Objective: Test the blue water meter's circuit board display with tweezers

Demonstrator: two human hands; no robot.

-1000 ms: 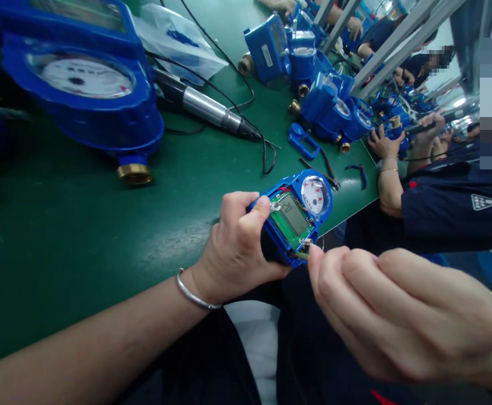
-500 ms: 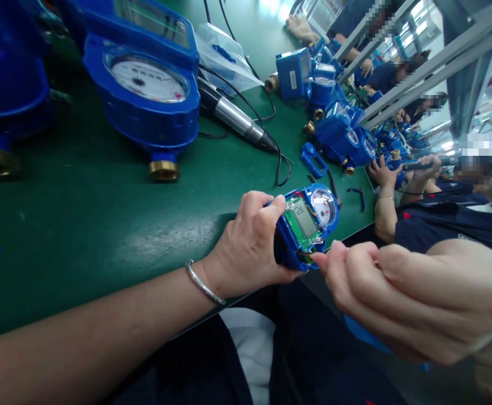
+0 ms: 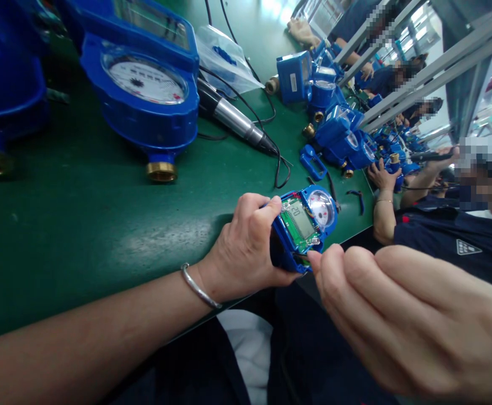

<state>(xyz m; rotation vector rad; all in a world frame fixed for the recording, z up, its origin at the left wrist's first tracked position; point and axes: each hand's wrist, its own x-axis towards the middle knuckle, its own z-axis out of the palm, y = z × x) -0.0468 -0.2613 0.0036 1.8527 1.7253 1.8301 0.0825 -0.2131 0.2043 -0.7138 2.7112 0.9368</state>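
Observation:
An opened blue water meter [image 3: 300, 225] lies near the table's front edge, its green circuit board, small display and round dial showing. My left hand [image 3: 248, 242], with a silver bangle at the wrist, is wrapped round the meter's left side, thumb and fingers closed on its housing. From the right, my right hand [image 3: 397, 309] reaches to the meter's lower corner. Its fingertips are pinched on a thin dark piece, perhaps a wire or a tool tip, which lies against the edge of the board. The rest of that piece is hidden by the fingers.
Large blue meters [image 3: 144, 84] stand at the left on the green table [image 3: 81, 225]. An electric screwdriver [image 3: 237, 121], a plastic bag [image 3: 224, 56] and a blue frame [image 3: 313, 162] lie beyond my hands. More meters and other people are at the right, one person's hand [image 3: 384, 175] on a meter.
The meter and my left hand have shifted very slightly left. My right hand still pinches at the same corner, its back now lower in view. At the right, a person's raised arm has moved.

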